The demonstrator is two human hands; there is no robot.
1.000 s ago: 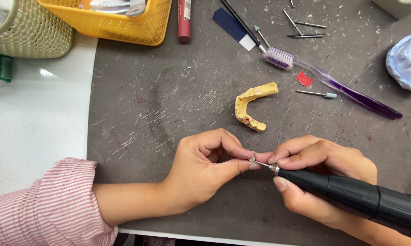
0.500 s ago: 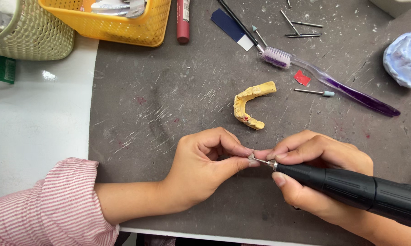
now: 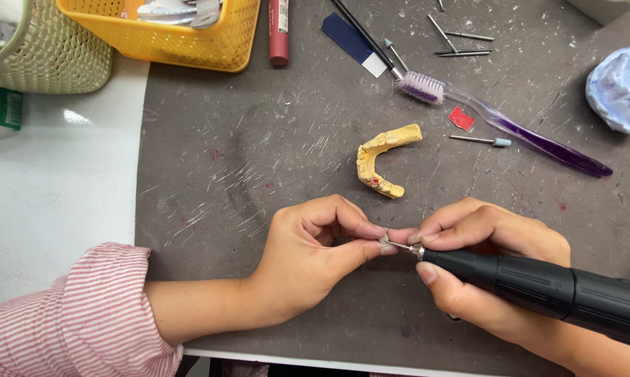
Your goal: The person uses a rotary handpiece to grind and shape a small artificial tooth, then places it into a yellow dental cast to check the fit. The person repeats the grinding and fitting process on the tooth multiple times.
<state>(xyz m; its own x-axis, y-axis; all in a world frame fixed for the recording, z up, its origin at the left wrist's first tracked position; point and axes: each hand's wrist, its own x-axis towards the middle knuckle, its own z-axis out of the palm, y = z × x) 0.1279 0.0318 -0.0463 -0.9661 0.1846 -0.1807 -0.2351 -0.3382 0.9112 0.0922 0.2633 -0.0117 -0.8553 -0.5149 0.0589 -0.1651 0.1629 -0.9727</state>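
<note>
Black, thick, cylindrical rotary handpiece [image 3: 538, 286] gripped in right hand [image 3: 489, 269], near right of scene, slim metal bur [image 3: 399, 246] jutting left from its silver collar. Left hand [image 3: 315, 262] closed in a pinch, thumb and forefinger tips pressed on the bur's tip, meeting the right hand's fingertips there; red-and-white striped sleeve [image 3: 71, 321] at near left. Yellow horseshoe-shaped plaster dental cast [image 3: 381, 160] just beyond the hands, lying apart from both on scratched dark grey work mat [image 3: 259, 139]. Farther right, clear purple-handled toothbrush [image 3: 496, 119] laid diagonally, small red scrap [image 3: 461, 119] touching its neck, loose blue-tipped bur [image 3: 481, 140] just nearer. Several bare metal burs [image 3: 461, 42] at far edge. Yellow perforated plastic basket [image 3: 168, 31] at far left, holding metal tools only partly visible; pale green woven plastic basket [image 3: 43, 49] left of it, contents cut off by the frame. Red tube [image 3: 279, 31] just right of yellow basket. White-blue dental impression mould [image 3: 622, 87] at far right edge.
</note>
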